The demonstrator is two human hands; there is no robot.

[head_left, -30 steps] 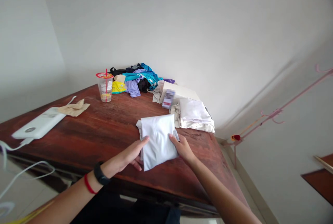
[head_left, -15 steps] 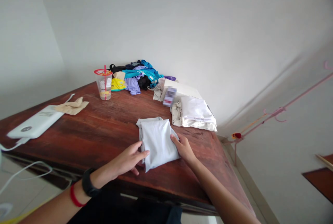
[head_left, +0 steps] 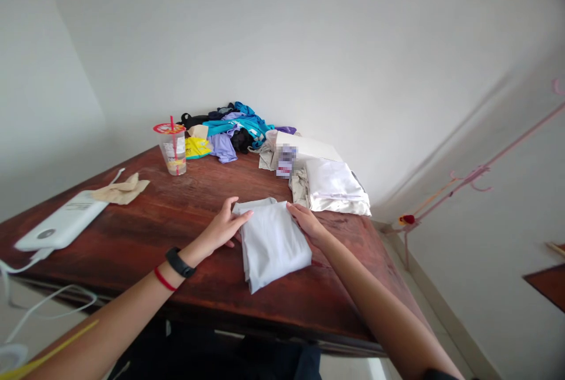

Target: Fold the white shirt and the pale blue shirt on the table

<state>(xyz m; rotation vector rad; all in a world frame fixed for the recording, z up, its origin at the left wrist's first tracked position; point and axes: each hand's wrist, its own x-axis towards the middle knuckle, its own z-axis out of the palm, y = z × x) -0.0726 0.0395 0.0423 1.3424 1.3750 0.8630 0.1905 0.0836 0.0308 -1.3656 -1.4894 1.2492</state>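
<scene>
A folded white cloth (head_left: 271, 245) lies flat on the dark wooden table (head_left: 145, 233) in front of me. My left hand (head_left: 223, 228) rests at the cloth's far left corner, fingers stretched out and touching its edge. My right hand (head_left: 304, 221) lies at the far right corner, fingers extended along the cloth's side. Neither hand grips anything. My left wrist bears a black band and a red band.
A stack of folded white cloths (head_left: 333, 189) sits at the table's far right, with a white box (head_left: 304, 150) behind it. A heap of coloured clothes (head_left: 233, 130), a plastic cup with red straw (head_left: 172, 147), a brown napkin (head_left: 121, 190) and a white power bank (head_left: 59, 222) are further left.
Both hands slid from the near end of the folded cloth up to its far corners. The cloth now lies flat on the table.
</scene>
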